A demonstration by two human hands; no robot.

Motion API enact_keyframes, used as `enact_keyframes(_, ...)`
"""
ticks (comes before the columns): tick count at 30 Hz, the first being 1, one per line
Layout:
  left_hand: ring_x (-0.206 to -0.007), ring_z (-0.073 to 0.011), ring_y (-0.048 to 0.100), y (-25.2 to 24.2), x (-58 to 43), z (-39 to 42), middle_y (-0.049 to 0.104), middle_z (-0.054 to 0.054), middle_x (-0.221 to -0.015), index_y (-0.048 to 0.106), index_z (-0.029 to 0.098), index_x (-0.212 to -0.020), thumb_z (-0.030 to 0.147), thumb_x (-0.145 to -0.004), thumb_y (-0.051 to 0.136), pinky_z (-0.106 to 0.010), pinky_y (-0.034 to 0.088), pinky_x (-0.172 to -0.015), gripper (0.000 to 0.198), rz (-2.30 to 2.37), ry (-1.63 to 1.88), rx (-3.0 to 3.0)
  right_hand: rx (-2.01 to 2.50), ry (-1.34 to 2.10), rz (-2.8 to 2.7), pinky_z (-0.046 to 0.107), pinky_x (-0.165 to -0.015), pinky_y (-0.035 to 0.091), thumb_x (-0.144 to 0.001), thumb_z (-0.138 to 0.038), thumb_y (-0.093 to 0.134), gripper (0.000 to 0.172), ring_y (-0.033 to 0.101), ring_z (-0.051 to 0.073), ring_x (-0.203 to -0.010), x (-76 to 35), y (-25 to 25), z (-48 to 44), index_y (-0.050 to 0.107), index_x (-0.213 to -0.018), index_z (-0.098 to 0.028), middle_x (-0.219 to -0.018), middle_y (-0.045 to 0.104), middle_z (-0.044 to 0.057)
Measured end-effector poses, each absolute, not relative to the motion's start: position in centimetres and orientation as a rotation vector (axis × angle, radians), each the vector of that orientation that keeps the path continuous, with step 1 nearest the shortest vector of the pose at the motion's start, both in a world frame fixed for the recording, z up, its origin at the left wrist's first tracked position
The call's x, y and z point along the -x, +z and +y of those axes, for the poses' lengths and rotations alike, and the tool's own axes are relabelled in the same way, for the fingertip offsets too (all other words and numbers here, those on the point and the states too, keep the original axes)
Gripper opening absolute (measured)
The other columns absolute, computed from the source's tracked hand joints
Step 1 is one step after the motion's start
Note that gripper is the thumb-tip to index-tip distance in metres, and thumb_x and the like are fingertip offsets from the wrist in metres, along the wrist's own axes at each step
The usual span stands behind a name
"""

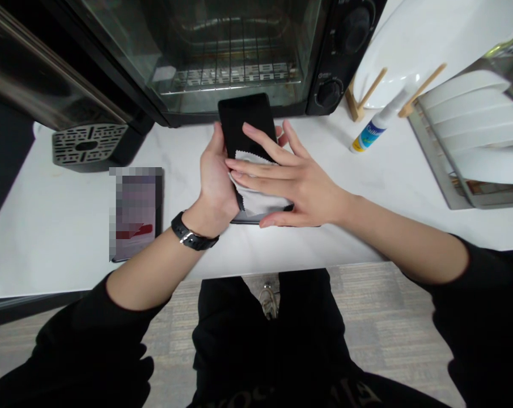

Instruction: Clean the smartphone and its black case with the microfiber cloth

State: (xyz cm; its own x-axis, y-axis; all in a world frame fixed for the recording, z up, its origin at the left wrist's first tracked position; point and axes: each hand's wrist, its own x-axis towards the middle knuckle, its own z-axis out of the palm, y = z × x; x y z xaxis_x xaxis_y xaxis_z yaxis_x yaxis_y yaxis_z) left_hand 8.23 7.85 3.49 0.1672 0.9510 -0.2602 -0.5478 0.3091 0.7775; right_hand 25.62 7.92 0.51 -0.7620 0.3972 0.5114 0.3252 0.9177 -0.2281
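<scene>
A black phone-like device with a dark, glossy face lies in my left hand, whose thumb is at its left edge and whose fingertips show at its right edge. A pale grey cloth with zigzag edges covers the lower part of the device. My right hand presses on the cloth with spread fingers, the index finger reaching onto the bare dark face. Beneath the hands, the edge of another flat grey item shows on the counter; most of it is hidden.
A toaster oven stands behind my hands on the white counter. To the left are a slotted drip tray and a phone with a blurred screen. On the right are a spray bottle, wooden pegs and a rack of white plates.
</scene>
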Motion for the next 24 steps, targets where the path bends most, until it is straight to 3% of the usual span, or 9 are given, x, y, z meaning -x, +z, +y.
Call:
enact_keyframes(4, -0.163, -0.0233, 0.039, 4.4, -7.7, 8.4, 0.069, -0.003, -0.151, 0.044, 0.027, -0.164, 0.056, -0.113, 0.022, -0.038, 0.033, -0.134, 0.063, 0.792, 1.137, -0.567, 0.532, 0.056, -2.437, 0.065, -0.140, -0.004, -0.108, -0.069, 0.035, 0.068, 0.022, 0.031, -0.170, -26.0, 0.8, 7.9, 0.053, -0.158, -0.028, -0.165, 0.056, -0.003)
enact_keyframes(9, -0.162, -0.0265, 0.039, 4.4, -8.2, 8.6, 0.063, -0.011, -0.157, 0.035, 0.009, -0.167, 0.050, -0.116, 0.021, -0.042, 0.031, -0.135, 0.067, 0.718, 1.163, -0.588, 0.906, 0.090, -2.297, 0.075, -0.136, -0.008, -0.104, -0.074, 0.035, 0.071, 0.012, 0.037, -0.171, -27.0, 1.2, 8.9, 0.046, -0.163, -0.036, -0.173, 0.045, -0.002)
enact_keyframes(13, -0.162, -0.0273, 0.040, 3.7, -8.9, 8.1, 0.065, -0.006, -0.156, 0.043, 0.017, -0.164, 0.045, -0.116, 0.030, -0.042, 0.033, -0.134, 0.058, 0.726, 1.058, -0.585, 1.066, 0.087, -2.241, 0.073, -0.137, -0.004, -0.100, -0.078, 0.038, 0.078, 0.009, 0.037, -0.172, -27.0, 1.0, 9.1, 0.040, -0.166, -0.037, -0.177, 0.036, -0.001)
enact_keyframes(17, -0.161, -0.0272, 0.042, 3.1, -9.7, 7.5, 0.068, 0.001, -0.152, 0.050, 0.023, -0.159, 0.041, -0.115, 0.031, -0.044, 0.036, -0.134, 0.051, 0.748, 0.980, -0.576, 1.087, 0.084, -2.275, 0.069, -0.139, 0.001, -0.101, -0.081, 0.027, 0.085, 0.012, 0.037, -0.172, -26.6, 1.4, 8.5, 0.039, -0.167, -0.030, -0.179, 0.034, 0.004)
enact_keyframes(21, -0.161, -0.0259, 0.041, 2.8, -10.3, 7.3, 0.068, 0.000, -0.150, 0.049, 0.019, -0.158, 0.028, -0.115, 0.021, -0.043, 0.036, -0.133, 0.052, 0.852, 1.044, -0.580, 0.938, 0.096, -2.379, 0.070, -0.138, -0.002, -0.103, -0.080, 0.023, 0.089, 0.012, 0.038, -0.171, -26.2, 1.8, 7.9, 0.042, -0.166, -0.021, -0.176, 0.039, 0.007)
enact_keyframes(24, -0.162, -0.0246, 0.039, 2.6, -9.9, 7.6, 0.065, -0.001, -0.154, 0.045, 0.018, -0.161, 0.028, -0.115, 0.022, -0.043, 0.036, -0.132, 0.052, 0.883, 1.088, -0.569, 0.806, 0.159, -2.447, 0.072, -0.137, -0.001, -0.102, -0.080, 0.031, 0.085, 0.014, 0.037, -0.171, -25.9, 1.5, 7.8, 0.042, -0.166, -0.025, -0.174, 0.043, 0.004)
